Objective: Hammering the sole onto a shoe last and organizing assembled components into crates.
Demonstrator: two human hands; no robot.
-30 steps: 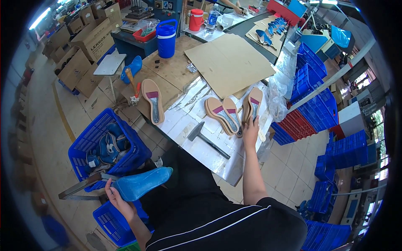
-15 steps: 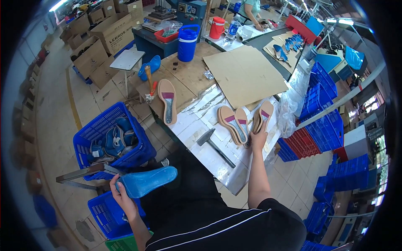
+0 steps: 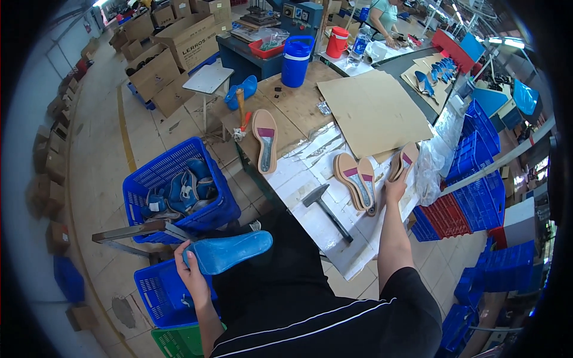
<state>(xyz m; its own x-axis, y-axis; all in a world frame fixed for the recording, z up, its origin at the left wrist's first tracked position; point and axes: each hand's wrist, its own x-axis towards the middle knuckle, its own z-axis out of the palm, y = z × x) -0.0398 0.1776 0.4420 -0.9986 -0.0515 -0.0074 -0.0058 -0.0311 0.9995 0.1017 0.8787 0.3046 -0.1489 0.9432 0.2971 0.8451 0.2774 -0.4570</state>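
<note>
My left hand (image 3: 194, 275) grips a blue plastic shoe last (image 3: 230, 253) by one end, its flat sole side turned up, above my lap. With my right arm stretched out over the table, my right hand (image 3: 395, 190) closes on the lower end of a small stack of tan insoles (image 3: 408, 156) with purple and grey patches. Just left of it lies another pile of such insoles (image 3: 353, 180). A hammer (image 3: 327, 212) rests on the white tabletop nearer to me. Farther left, one more insole piece (image 3: 265, 142) lies on the brown board.
A blue basket (image 3: 134, 185) holding blue lasts stands left of the table, with another blue crate (image 3: 149, 292) below. Brown cardboard (image 3: 375, 110) covers the table's middle. A blue jug (image 3: 296, 62) and a wooden-handled brush (image 3: 240, 113) stand farther back. Crates are stacked at right.
The view has swung left, so the scene sits farther right. My right hand stays at the right-hand insoles, and my left hand keeps the shoe last.
</note>
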